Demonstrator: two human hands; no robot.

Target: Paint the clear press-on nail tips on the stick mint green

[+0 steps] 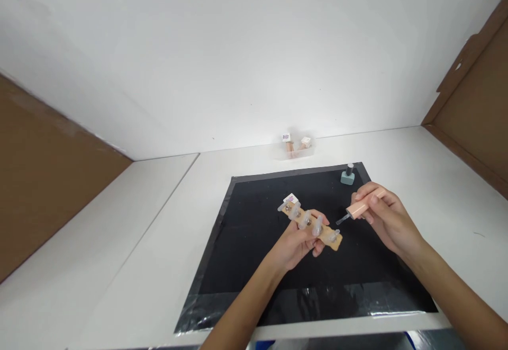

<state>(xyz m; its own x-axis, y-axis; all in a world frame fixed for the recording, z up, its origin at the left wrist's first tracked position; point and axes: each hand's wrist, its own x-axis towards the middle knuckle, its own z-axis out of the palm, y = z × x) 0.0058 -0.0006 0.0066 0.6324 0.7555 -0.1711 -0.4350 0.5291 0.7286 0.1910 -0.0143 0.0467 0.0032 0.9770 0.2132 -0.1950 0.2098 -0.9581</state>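
My left hand (pixel 296 244) grips a light wooden nail display stand (pixel 327 235) from below, tilted down to the right. Several clear false nails (pixel 305 219) stand in a row along it on small metal mounts. In my right hand (pixel 387 215) is a nail polish brush (pixel 361 207) with a long peach cap, its bristle end pointing down-left, a short way from the stand's right end and apart from it. A small white label or cap (pixel 291 198) shows just behind the stand's far end; its lower part is hidden.
A teal nail polish bottle (pixel 347 176) with a dark cap stands at the mat's back right. Behind the black mat (pixel 254 255), a clear tray (pixel 299 153) holds a few peach items with white tops. Brown boards (pixel 476 91) flank the white table and wall.
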